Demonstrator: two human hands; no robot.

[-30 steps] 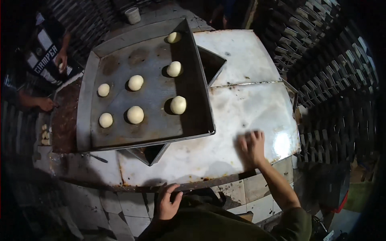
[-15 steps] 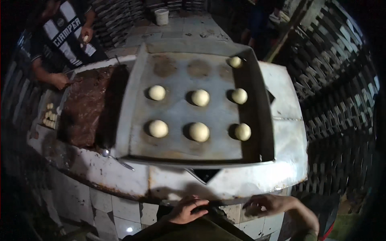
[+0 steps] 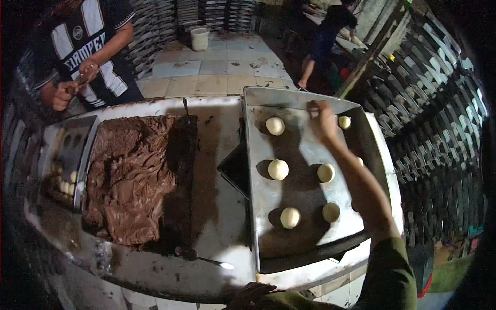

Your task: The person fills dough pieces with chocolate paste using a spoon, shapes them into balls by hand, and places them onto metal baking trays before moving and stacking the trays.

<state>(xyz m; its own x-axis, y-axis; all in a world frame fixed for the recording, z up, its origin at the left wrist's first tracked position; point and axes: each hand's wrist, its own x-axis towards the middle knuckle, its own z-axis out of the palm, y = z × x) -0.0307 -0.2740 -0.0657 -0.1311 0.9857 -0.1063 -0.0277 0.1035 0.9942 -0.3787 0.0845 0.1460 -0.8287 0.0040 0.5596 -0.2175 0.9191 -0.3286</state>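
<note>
Baking tray (image 3: 258,155) on counter (image 3: 217,227): six dough balls (image 3: 278,169) placed, space remaining; right hand (image 3: 321,118) pinching something unclear at the far row, left hand (image 3: 250,294) loosely curled, empty.

Right hand (image 3: 321,120) closed at the far rim of the flat grey metal baking tray (image 3: 305,237), fingertips blurred, anything pinched there not discernible. Under the right forearm, one pale round dough ball (image 3: 360,161) mostly covered, only a sliver showing. Left hand (image 3: 251,294) cut off by the lower picture edge, grip unclear. Far left of both hands, small pale lumps (image 3: 66,185) in a dim metal tray (image 3: 85,150) on the worktop (image 3: 217,222), too dark to identify.
</note>
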